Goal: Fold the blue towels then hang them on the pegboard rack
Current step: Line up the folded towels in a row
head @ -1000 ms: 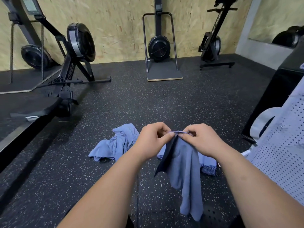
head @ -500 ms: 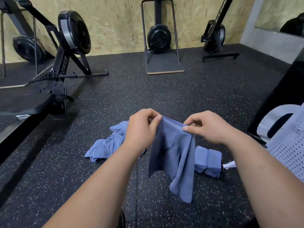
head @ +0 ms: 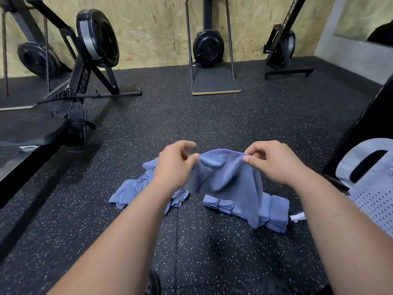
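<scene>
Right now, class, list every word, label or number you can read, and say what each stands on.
"POWER": on the leg of the left rowing machine.
"AIRROW": on the mast of the right machine, cut at the frame edge.
Sticker on the middle fan machine: too small to read.

Reaching in bare-armed from lower left and lower right of frame, forearms angled toward centre. Pinching top edge of blue towel [head: 229, 179] with left hand [head: 176, 165], thumb on the cloth, fingers curled above. Pinching same edge with right hand [head: 274, 162], thumb tip showing, knuckles up. Holding both hands level, apart, backs toward camera.
</scene>
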`<act>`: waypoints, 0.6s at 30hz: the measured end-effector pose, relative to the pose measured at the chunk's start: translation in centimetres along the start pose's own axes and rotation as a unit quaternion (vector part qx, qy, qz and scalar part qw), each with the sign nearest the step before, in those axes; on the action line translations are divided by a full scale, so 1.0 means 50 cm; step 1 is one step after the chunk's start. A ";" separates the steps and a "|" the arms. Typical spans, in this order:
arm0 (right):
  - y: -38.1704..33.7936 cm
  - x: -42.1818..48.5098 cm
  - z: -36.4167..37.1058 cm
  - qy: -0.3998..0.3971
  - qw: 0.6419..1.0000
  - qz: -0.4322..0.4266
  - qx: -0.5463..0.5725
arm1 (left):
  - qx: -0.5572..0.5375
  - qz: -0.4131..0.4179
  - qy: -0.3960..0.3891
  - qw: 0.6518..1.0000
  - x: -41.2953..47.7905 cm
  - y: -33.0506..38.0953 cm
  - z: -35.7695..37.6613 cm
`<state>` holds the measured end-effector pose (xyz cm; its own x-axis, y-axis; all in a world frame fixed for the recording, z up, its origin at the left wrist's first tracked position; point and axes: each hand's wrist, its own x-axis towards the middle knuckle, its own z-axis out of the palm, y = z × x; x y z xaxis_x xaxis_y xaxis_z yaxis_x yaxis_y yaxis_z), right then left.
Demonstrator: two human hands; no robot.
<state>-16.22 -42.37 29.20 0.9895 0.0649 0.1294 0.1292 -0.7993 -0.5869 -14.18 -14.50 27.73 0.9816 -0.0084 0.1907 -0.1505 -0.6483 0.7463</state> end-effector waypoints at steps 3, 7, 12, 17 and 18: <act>-0.036 -0.003 0.011 -0.013 0.998 -0.047 0.032 | -0.035 0.082 -0.076 0.993 -0.018 0.032 0.040; -0.058 -0.009 0.023 -0.033 0.995 -0.084 0.031 | -0.052 0.120 -0.106 0.986 -0.024 0.047 0.068; -0.052 -0.011 0.027 -0.050 0.996 -0.073 0.023 | -0.017 0.128 -0.124 0.984 -0.022 0.044 0.065; -0.047 -0.009 0.022 -0.072 0.995 -0.055 0.035 | 0.048 0.136 -0.078 0.986 -0.016 0.042 0.054; -0.045 -0.007 0.020 -0.072 0.995 -0.054 0.039 | 0.043 0.133 -0.053 0.989 -0.014 0.041 0.049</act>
<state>-16.81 -40.00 29.69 0.9678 0.2374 0.0831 0.2349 -0.7348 -0.6363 -14.88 -17.67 27.58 0.9160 -0.2640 0.3020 -0.3992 -0.6750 0.6205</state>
